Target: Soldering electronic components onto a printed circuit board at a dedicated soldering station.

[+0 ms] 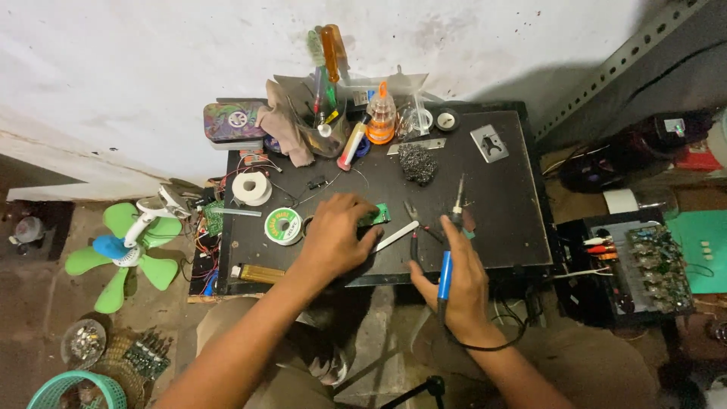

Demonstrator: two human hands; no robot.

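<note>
My left hand (pixel 336 236) rests on the black work mat (pixel 500 197) and holds down a small green circuit board (pixel 379 213), mostly hidden under the fingers. My right hand (pixel 458 284) grips a soldering iron (pixel 452 235) with a blue handle, its tip pointing away from me over the mat, right of the board. The iron's black cord loops under my right wrist. Red-handled pliers (pixel 414 227) and a white flat strip (pixel 395 236) lie between the two hands.
A solder spool (pixel 283 226), white tape roll (pixel 251 188), steel wool pad (pixel 418 163), metal plate (pixel 489 142) and a cup of screwdrivers (pixel 327 113) crowd the mat. A green fan (pixel 125 244) stands left. An electronics board with wires (pixel 644 261) sits right.
</note>
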